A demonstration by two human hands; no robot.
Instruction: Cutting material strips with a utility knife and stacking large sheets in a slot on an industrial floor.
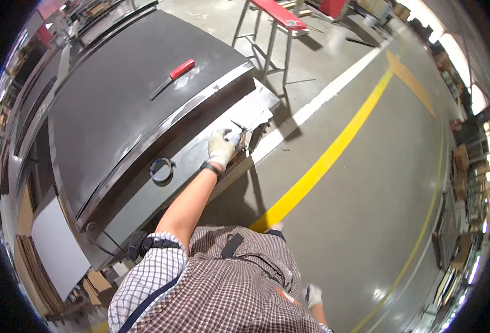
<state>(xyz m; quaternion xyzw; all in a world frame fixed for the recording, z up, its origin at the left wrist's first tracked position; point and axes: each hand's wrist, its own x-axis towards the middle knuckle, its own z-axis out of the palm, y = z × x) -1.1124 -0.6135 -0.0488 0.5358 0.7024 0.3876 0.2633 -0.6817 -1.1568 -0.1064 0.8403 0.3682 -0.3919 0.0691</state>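
Observation:
My left hand (221,149), in a pale work glove, reaches to the outer edge of a grey metal ledge (192,139). Its fingers are curled at the edge, beside some white sheets (252,115) that look like paper or cloth. Whatever lies between the fingers is too small to make out. Down at my side hangs my right hand (313,296), also gloved, apart from the ledge; its fingers are mostly hidden. A dark ring like a tape roll (161,170) rests on the ledge. On the dark panel (128,94) above lies a screwdriver-like tool (182,69) with a red handle.
A red-topped metal trestle (281,14) stands beyond the panel's far corner. Yellow floor tape (333,152) and a white line run across the grey floor to my right. Cardboard and white boards (56,252) lean at the left. A cable (103,238) hangs near the ledge's near end.

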